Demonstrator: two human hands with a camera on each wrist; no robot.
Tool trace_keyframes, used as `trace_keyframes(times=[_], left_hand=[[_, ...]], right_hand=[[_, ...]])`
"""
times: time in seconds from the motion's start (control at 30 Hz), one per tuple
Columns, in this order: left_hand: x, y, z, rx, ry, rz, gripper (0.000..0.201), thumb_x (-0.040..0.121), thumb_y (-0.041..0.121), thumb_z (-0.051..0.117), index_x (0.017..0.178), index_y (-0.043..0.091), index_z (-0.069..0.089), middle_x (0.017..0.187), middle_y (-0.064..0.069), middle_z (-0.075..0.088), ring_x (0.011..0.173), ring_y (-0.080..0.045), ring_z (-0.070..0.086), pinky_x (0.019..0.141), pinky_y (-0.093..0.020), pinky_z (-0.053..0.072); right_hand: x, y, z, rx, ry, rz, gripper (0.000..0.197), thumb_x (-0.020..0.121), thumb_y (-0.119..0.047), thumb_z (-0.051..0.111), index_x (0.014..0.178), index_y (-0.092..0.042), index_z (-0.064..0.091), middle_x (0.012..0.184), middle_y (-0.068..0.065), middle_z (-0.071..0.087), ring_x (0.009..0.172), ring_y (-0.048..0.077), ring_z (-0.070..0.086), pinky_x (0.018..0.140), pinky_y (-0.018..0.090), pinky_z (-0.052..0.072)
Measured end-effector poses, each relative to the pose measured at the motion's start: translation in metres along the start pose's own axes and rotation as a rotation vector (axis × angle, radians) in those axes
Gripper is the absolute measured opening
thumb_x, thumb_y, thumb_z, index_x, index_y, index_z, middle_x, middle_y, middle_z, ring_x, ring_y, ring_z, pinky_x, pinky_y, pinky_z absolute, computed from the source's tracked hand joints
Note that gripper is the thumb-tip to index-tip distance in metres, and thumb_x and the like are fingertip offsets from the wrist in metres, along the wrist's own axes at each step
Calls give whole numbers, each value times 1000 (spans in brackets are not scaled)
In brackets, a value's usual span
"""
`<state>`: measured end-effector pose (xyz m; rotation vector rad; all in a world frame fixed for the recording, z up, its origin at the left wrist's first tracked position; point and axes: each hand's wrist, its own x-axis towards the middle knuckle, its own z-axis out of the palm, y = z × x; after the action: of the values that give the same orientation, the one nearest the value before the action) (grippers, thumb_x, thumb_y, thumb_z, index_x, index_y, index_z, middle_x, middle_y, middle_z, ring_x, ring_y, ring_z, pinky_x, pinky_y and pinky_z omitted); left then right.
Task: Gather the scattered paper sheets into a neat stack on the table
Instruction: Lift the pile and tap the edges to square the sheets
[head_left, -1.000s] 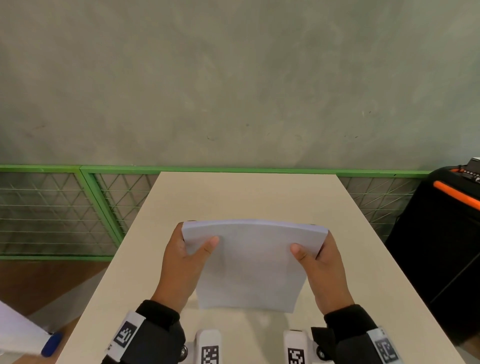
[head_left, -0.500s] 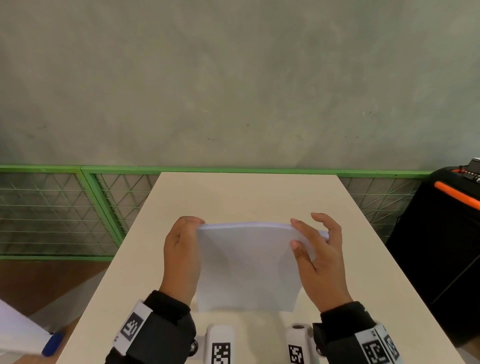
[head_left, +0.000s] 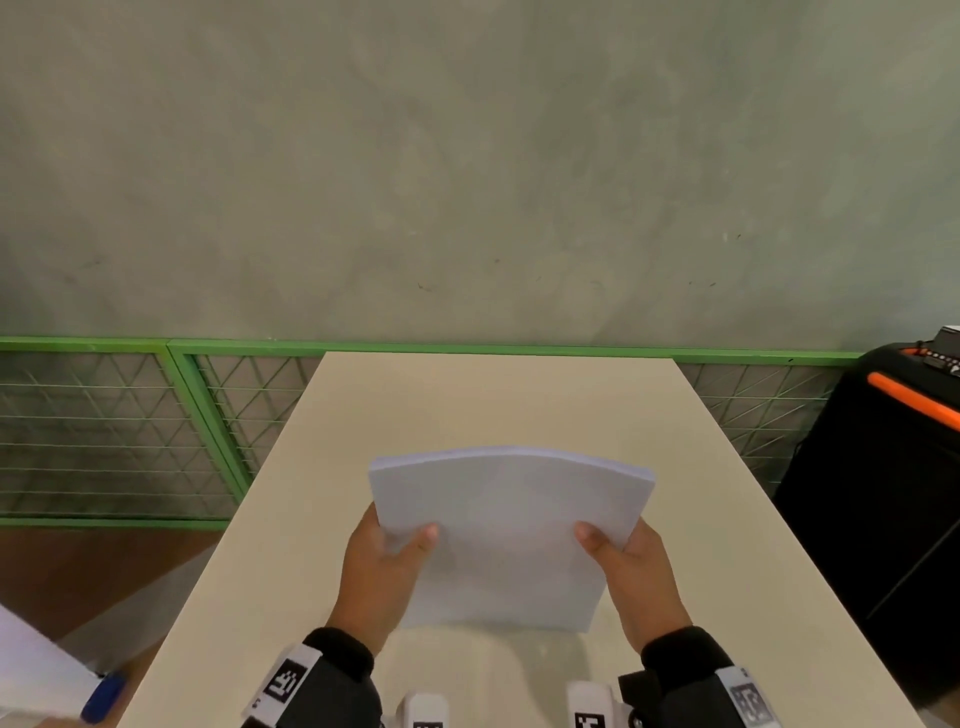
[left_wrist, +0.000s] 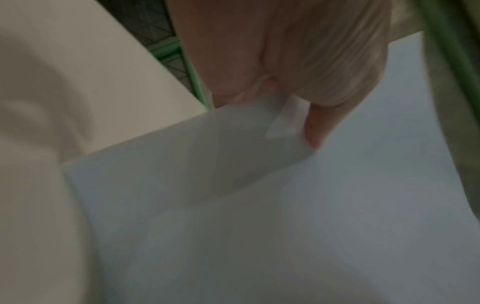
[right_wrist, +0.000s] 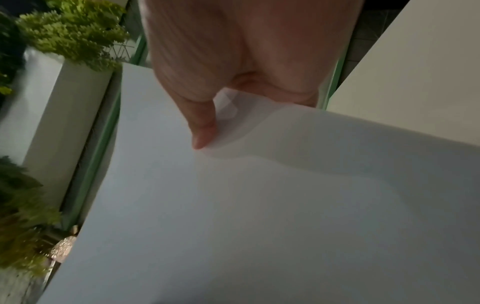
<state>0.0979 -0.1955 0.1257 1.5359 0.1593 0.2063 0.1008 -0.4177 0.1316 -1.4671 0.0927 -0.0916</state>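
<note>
1. Fingers of the left hand (head_left: 382, 566) pinch the left edge of the white, slightly bowed paper stack (head_left: 511, 535), thumb on top, remaining fingers hidden beneath.
2. The paper stack stands tilted over the middle of the beige rectangular bench (head_left: 493, 400), its lower edge at or near the surface; contact cannot be confirmed.
3. Fingers of the right hand (head_left: 641, 577) pinch the right edge likewise.
4. Recommended: grip lightly, tap the lower edge on the bench to square the sheets, then lay the stack flat.
5. Clearance: bare bench lies ahead; both side edges are near, with a green mesh fence (head_left: 130, 431) to the left and a black case with orange trim (head_left: 893, 467) to the right.
</note>
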Motion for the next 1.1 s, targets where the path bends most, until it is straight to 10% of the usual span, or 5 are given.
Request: trace_keyframes(times=[0.43,0.67,0.73,0.87,1.1], left_hand=[[7,19,-4,-27,-4,82,44,53,32,74,94,27,61,92,3,71,80,-5,69,64,-21,53],[7,1,-5,-1,-14,-53,25,79,-3,65,85,20,63,68,11,75,73,-13,67,56,-13,52],[4,4,-4,3,-6,-61,27,81,-5,62,85,21,63,67,11,75,67,-6,69,55,-13,52],[-1,24,3,30,-42,18,29,80,-6,62,84,23,64,69,17,75,66,-1,68,54,-11,50],[3,61,11,382,-160,366,16,75,23,58,86,35,61,92,8,64,81,-13,59,64,-21,46]], right_hand=[[2,-26,4,-89,24,-144,30,72,-18,70,98,-26,58,96,0,66,80,10,65,62,19,53],[5,-38,8,-275,94,-252,48,67,-23,65,98,-54,46,107,-7,54,94,6,55,81,36,48],[5,-46,13,-494,209,-388,55,72,-12,65,111,-45,45,116,-5,46,96,-5,45,90,35,43],[8,-59,20,-1229,322,-779,55,73,-24,49,127,-24,43,134,5,38,120,26,33,99,48,22],[-4,-79,42,-1206,83,-739,24,70,-22,57,94,-23,56,83,-8,67,86,24,63,89,51,42]])
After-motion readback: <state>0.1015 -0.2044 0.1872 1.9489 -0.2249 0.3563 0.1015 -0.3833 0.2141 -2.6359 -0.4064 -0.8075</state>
